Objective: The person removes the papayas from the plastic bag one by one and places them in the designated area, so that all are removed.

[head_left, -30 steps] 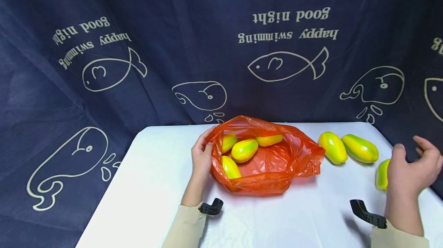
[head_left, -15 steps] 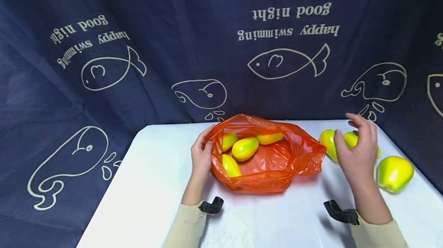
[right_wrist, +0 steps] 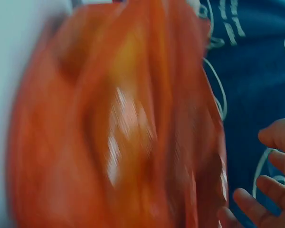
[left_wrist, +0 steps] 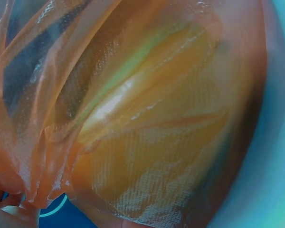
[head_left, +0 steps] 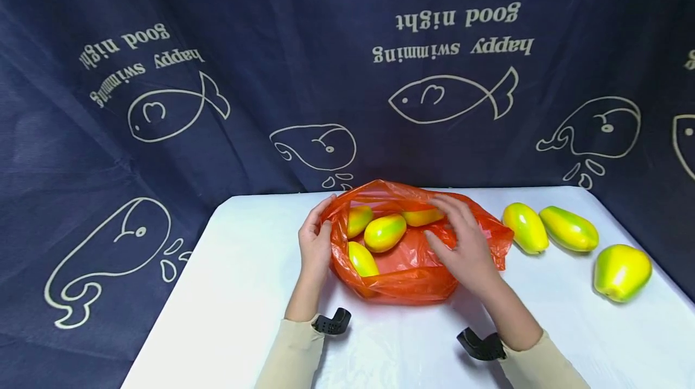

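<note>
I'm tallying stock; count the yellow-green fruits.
7: four fruits in the red bag, three fruits on the table to its right. The bag may hide more.

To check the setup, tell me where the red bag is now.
In the head view, the red bag sits centrally on the white table, between the left hand gripping its side and three loose fruits at right.

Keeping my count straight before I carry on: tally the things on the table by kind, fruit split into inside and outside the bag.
Red plastic bag: 1
Yellow-green fruits seen inside the bag: 4
Yellow-green fruits outside the bag: 3
Total: 8, though the bag's folds could hide more.
</note>
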Motion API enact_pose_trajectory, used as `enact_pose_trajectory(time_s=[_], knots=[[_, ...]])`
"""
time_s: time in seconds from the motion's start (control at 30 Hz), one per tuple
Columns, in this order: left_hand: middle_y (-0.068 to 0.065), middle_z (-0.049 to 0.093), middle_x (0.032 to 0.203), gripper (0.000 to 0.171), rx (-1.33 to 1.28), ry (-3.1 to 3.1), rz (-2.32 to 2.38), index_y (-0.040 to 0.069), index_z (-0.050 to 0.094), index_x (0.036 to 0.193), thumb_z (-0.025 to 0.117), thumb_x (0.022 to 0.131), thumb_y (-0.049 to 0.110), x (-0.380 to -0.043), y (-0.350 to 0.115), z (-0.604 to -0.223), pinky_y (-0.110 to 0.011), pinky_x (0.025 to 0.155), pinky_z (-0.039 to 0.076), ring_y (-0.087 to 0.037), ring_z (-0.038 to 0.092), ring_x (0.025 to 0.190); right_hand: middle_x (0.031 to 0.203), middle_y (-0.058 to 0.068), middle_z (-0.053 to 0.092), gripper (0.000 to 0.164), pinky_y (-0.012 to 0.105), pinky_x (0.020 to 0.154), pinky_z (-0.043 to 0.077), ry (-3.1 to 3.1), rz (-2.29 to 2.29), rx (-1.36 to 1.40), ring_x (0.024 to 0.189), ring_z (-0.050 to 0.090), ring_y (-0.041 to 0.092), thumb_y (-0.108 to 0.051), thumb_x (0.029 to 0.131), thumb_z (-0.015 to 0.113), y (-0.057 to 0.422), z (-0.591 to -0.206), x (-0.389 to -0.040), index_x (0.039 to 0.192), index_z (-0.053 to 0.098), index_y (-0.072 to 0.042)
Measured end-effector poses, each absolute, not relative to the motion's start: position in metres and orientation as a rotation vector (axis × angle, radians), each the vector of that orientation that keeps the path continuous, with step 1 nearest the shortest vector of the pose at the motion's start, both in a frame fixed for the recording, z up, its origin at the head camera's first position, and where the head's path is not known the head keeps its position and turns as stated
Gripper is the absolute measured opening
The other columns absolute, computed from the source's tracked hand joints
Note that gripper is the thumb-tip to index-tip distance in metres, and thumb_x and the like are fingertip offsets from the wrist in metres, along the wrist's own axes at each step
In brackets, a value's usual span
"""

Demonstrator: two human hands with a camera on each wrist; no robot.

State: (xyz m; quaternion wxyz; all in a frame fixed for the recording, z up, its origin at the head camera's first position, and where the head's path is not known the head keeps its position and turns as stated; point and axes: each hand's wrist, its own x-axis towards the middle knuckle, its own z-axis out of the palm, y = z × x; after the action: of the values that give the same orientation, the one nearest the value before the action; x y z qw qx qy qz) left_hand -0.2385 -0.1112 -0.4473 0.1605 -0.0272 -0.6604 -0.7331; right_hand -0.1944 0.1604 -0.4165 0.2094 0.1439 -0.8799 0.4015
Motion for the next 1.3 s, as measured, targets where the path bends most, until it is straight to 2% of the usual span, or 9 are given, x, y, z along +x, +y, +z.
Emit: enact_pose_trajectory(time_s=[0.17,0.3,0.4,0.5,0.67,0.77,0.97,1.13,1.3], knots=[[0.001,0.064,0.138,0.046,-0.104,-1.851,-2.092,0.016,0.064,0.133,0.042,0.097,-0.004,-0.239,-0.112,-0.446,-0.021,0.107,0.047,-0.015,0.055,0.133,0.153,-0.005,0.042,0.062,0.043,0.100,0.055,-2.521,1.205,0.532,0.127,0.053,0.020,-0.019,0.088,0.074,0.133,-0.423,-0.195,0.145,0.049,-0.027],[0.001,0.064,0.139,0.046,-0.104,-1.852,-2.096,0.016,0.063,0.133,0.042,0.098,-0.004,-0.239,-0.112,-0.446,-0.022,0.107,0.047,-0.015,0.055,0.133,0.153,-0.007,0.041,0.062,0.050,0.102,0.053,-2.559,1.293,0.592,0.128,0.054,0.024,-0.023,0.089,0.075,0.117,-0.430,-0.196,0.144,0.048,-0.031],[0.003,0.064,0.138,0.046,-0.097,-1.857,-2.105,0.018,0.063,0.133,0.042,0.098,-0.003,-0.238,-0.112,-0.447,-0.023,0.108,0.047,-0.014,0.056,0.133,0.151,-0.010,0.043,0.062,0.050,0.101,0.054,-2.583,1.326,0.638,0.126,0.055,0.025,-0.023,0.089,0.075,0.107,-0.434,-0.198,0.144,0.047,-0.034],[0.003,0.063,0.138,0.046,-0.100,-1.858,-2.111,0.018,0.063,0.133,0.042,0.099,-0.004,-0.238,-0.113,-0.447,-0.023,0.108,0.047,-0.014,0.056,0.133,0.150,-0.009,0.044,0.060,0.049,0.101,0.054,-2.606,1.331,0.689,0.130,0.054,0.024,-0.022,0.089,0.075,0.098,-0.438,-0.200,0.143,0.050,-0.032],[0.002,0.064,0.138,0.045,-0.098,-1.855,-2.093,0.018,0.064,0.132,0.042,0.099,-0.003,-0.239,-0.114,-0.448,-0.021,0.108,0.046,-0.014,0.055,0.133,0.152,-0.004,0.045,0.059,0.054,0.112,0.045,-2.652,1.246,0.798,0.140,0.047,0.025,-0.021,0.088,0.075,0.082,-0.444,-0.203,0.142,0.054,-0.025],[0.001,0.064,0.138,0.045,-0.101,-1.849,-2.087,0.017,0.064,0.132,0.042,0.099,-0.003,-0.239,-0.114,-0.448,-0.022,0.107,0.047,-0.015,0.055,0.133,0.152,-0.001,0.047,0.062,0.052,0.115,0.042,-2.672,1.212,0.841,0.140,0.048,0.024,-0.021,0.086,0.077,0.075,-0.450,-0.204,0.143,0.053,-0.023],[0.000,0.064,0.137,0.045,-0.112,-1.842,-2.088,0.016,0.065,0.131,0.042,0.099,-0.004,-0.239,-0.112,-0.448,-0.020,0.107,0.047,-0.014,0.056,0.132,0.147,-0.005,0.051,0.063,0.045,0.117,0.042,-2.672,1.230,0.842,0.137,0.049,0.018,-0.021,0.086,0.077,0.066,-0.462,-0.205,0.144,0.051,-0.022],[-0.005,0.064,0.138,0.045,-0.138,-1.833,-2.079,0.014,0.065,0.132,0.041,0.098,-0.006,-0.240,-0.111,-0.448,-0.021,0.108,0.047,-0.017,0.056,0.133,0.146,0.000,0.053,0.061,0.048,0.118,0.039,-2.686,1.177,0.823,0.138,0.048,0.023,-0.022,0.087,0.075,0.060,-0.468,-0.205,0.143,0.052,-0.020],[0.001,0.065,0.137,0.045,-0.132,-1.855,-2.072,0.017,0.065,0.132,0.041,0.099,-0.004,-0.241,-0.111,-0.450,-0.020,0.108,0.047,-0.013,0.056,0.132,0.146,0.003,0.052,0.061,0.050,0.118,0.038,-2.733,1.176,0.785,0.139,0.046,0.027,-0.019,0.086,0.075,0.054,-0.476,-0.203,0.143,0.053,-0.021]])
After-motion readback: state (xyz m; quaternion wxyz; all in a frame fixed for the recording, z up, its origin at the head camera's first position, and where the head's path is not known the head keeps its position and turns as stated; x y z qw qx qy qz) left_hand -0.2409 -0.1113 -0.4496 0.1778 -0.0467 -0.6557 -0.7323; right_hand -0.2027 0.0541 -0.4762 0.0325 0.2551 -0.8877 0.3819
